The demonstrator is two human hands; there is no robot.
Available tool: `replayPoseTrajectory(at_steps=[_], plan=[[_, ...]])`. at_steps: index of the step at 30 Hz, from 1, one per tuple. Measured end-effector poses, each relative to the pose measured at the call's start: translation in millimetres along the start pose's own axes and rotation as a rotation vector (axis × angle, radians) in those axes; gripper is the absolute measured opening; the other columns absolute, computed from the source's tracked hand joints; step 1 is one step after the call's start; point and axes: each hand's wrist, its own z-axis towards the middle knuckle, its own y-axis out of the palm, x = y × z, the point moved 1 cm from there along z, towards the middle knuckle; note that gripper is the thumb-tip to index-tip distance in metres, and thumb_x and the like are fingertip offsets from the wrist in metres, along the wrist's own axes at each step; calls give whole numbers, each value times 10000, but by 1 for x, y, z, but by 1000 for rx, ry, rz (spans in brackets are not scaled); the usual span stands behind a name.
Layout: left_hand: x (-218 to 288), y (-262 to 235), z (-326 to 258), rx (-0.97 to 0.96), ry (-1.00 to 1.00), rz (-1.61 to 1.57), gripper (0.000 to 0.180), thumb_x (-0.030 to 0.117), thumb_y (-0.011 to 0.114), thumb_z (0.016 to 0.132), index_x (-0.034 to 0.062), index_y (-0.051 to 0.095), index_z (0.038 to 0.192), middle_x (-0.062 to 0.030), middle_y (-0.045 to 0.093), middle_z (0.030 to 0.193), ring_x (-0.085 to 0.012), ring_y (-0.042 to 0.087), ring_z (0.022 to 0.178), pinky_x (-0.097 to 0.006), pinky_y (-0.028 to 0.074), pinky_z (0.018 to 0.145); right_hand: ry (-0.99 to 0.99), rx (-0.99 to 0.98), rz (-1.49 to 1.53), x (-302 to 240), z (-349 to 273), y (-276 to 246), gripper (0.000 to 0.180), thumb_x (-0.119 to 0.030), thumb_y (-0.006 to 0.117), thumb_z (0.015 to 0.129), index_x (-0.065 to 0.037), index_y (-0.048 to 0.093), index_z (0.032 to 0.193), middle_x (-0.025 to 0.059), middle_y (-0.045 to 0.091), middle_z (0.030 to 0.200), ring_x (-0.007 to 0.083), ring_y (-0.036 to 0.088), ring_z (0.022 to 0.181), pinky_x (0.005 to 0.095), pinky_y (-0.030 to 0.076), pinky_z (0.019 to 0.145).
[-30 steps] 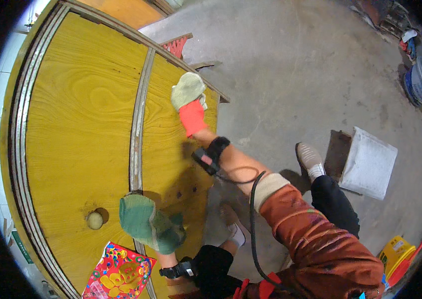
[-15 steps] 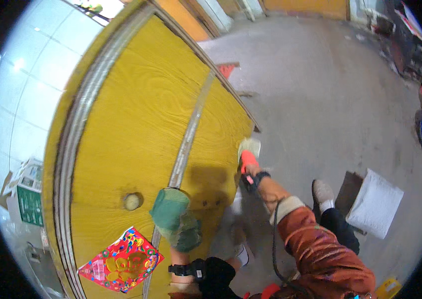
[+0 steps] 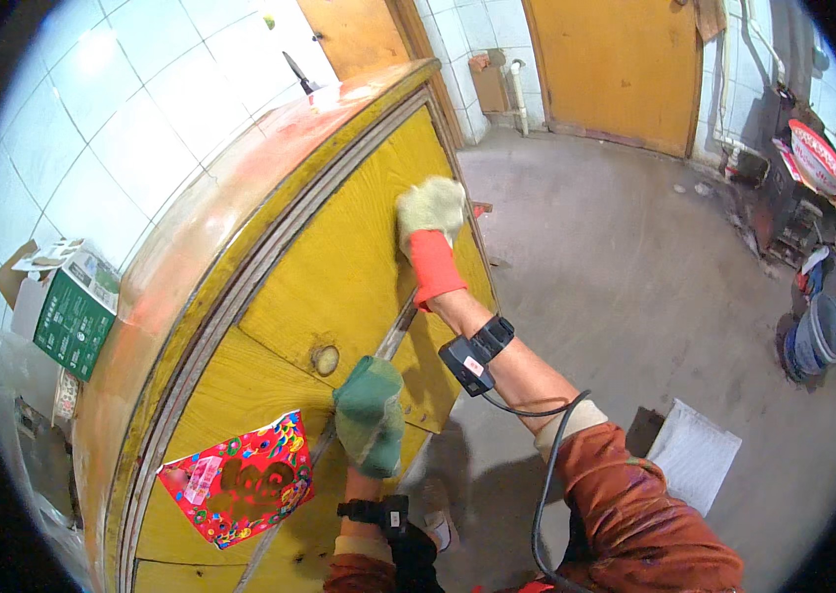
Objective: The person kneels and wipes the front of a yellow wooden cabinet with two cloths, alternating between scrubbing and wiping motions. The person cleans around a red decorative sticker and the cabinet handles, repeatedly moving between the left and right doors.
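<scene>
A yellow wood-grain cabinet front (image 3: 280,296) fills the left and middle, with a round knob (image 3: 324,360). My right hand (image 3: 433,222) is covered by a pale, fuzzy glove with a red cuff. It rests against, or very close to, the upper panel near its right edge. Lower down, beside the strip between the panels, is my left hand (image 3: 369,415), in a green covering with a paler patch. Its fingers, like those of the right, cannot be made out. A red diamond-shaped paper decoration (image 3: 250,482) is stuck on the front, left of my left hand.
The cabinet's worn top (image 3: 181,237) curves along the left. A green and white box (image 3: 72,311) stands behind it. On the grey floor (image 3: 616,267) lie a white sheet (image 3: 693,453) and, farther right, a bucket (image 3: 818,331). A wooden door (image 3: 616,74) is at the back.
My right hand has moved up and left, from the lower right edge of the cabinet front to its upper panel. The view has shifted, so the cabinet top now shows. My left hand stays near the strip.
</scene>
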Motion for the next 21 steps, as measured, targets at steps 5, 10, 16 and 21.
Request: replayPoseTrajectory(at_steps=[5, 10, 16, 21], plan=[[-2, -1, 8, -72, 31, -146, 465, 230, 634, 930, 45, 541, 1346, -74, 634, 1237, -215, 608, 1065, -347, 511, 902, -105, -9, 482, -74, -21, -66, 676, -248, 566, 910, -29, 312, 1496, 284, 554, 1274, 411, 545, 1167, 472, 453, 970], [1, 5, 19, -149, 32, -243, 473, 256, 654, 920, 41, 558, 1331, -72, 642, 1223, -202, 613, 1048, -339, 511, 889, 241, 47, 294, -20, -20, -42, 656, -278, 556, 904, -17, 353, 1470, 285, 597, 1213, 436, 595, 1069, 499, 483, 896], [-7, 2, 17, -187, -26, -338, 485, 287, 677, 908, 36, 579, 1311, -69, 651, 1206, -188, 619, 1027, -329, 510, 874, 281, -435, 292, 133, -58, 34, 466, -272, 517, 926, 17, 539, 1291, 237, 619, 1203, 386, 613, 1004, 450, 483, 832], [-22, -5, 15, -160, -25, -373, 496, 313, 696, 898, 32, 596, 1295, -66, 659, 1192, -175, 624, 1009, -321, 510, 861, 722, -350, 758, 130, -82, 18, 405, -266, 495, 915, 41, 623, 1147, 235, 650, 1085, 326, 615, 934, 409, 480, 806]])
